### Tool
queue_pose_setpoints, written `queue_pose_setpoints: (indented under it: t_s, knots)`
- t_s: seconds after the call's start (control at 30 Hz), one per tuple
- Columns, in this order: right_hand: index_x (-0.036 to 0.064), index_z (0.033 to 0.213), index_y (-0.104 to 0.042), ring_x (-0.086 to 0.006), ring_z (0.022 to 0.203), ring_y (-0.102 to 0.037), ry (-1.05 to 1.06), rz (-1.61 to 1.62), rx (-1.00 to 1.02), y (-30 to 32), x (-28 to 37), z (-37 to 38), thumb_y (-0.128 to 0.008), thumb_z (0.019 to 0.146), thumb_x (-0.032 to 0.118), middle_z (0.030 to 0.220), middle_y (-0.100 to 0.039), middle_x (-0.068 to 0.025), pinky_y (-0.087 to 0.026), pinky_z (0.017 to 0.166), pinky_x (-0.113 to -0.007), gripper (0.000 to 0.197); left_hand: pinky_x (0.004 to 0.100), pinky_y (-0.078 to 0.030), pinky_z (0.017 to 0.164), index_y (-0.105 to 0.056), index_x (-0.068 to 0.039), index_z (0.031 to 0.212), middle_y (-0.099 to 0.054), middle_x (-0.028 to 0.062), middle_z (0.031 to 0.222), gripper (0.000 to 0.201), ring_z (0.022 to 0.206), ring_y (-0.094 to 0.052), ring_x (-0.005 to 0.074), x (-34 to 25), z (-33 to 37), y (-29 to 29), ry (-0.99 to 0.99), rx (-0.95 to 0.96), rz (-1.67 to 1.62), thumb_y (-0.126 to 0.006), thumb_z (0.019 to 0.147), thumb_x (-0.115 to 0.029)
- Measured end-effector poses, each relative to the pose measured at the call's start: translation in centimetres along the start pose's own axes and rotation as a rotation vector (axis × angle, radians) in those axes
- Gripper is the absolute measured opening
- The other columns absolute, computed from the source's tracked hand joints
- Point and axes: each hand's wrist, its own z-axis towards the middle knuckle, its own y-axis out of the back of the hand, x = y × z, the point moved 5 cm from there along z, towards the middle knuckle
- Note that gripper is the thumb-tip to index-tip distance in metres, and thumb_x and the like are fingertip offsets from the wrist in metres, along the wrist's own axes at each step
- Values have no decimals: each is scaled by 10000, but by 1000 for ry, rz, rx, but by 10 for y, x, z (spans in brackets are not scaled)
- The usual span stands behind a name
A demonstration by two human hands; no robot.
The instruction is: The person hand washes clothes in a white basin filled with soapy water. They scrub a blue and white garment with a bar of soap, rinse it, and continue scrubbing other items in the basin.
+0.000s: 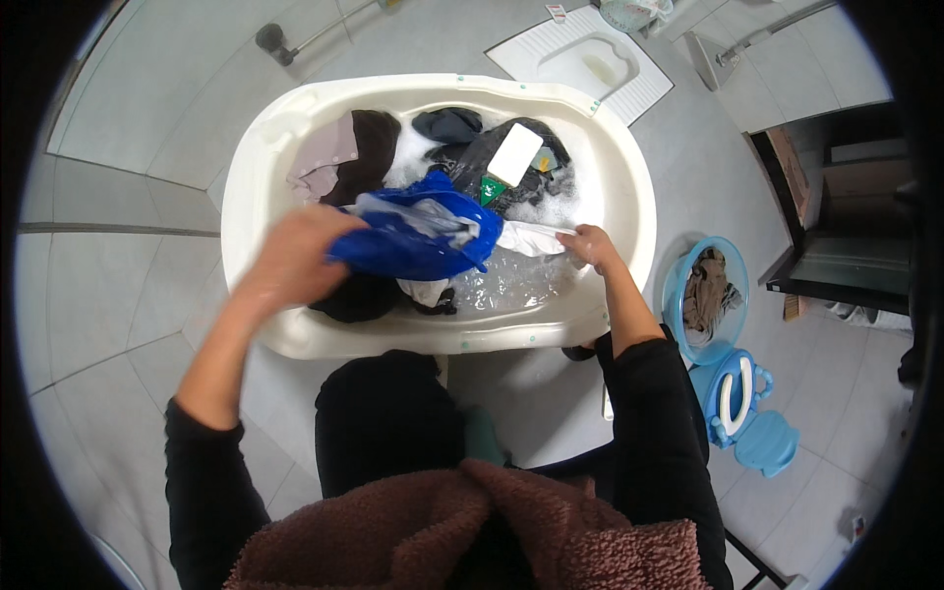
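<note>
A white bathtub [536, 337] is set on a grey tiled floor [826, 403], with pale tiled walls [118, 192] at the left. The tub is partly filled with cloudy, sudsy water [511, 285]. Beyond its rim, 1 white squat toilet [590, 64] is set into the floor; at the far right, 1 dark cabinet [836, 261] is seen. Nearer, brown clothes [706, 290] are piled in 1 light blue basin [673, 295], beside which 1 blue potty [765, 442] is placed.

2 bare hands are held over the tub. The upper left edge of 1 wet blue cloth [413, 251] is held in the left hand [300, 261], which is blurred. The end of 1 white cloth [534, 238] is pinched in the right hand [593, 246]; its other end is met by the blue cloth near the tub's middle. At the left, 1 dark brown garment [369, 157] is heaped. At the back right, 1 white rectangular object [515, 155] is rested on black clothes [467, 167], whose number cannot be told, with 1 green piece [492, 190] at its lower corner
</note>
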Motion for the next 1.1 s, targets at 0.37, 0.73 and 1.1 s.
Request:
queue_pose_setpoints:
  t_s: [0.37,0.73,1.1]
  knots:
    - [-46,1343,-528,-399,1205,-538,21,-312,-527,-100,-34,51,-697,816,604,1298,-544,-275,-375,1088,-443,854,488,-313,1108,-214,-134,1578,-451,204,1423,1185,1326,-412,394,5,111,-194,-83,125,260,-904,643,-367]
    - [29,1079,-689,-377,1097,-581,756,360,-503,-221,129,-140,-740,854,259,1240,-589,-177,-426,1004,-435,325,405,-387,870,-607,-94,1148,-609,99,1024,327,990,-541,277,19,52,-228,-168,-202,30,-607,854,-237]
    - [47,968,-731,-396,962,-679,212,-541,-124,-175,-21,17,-532,948,433,977,-710,-198,-536,850,-478,435,429,-405,840,-638,-123,973,-607,98,936,285,930,-575,312,36,43,-202,-79,-151,-138,-734,711,-64]
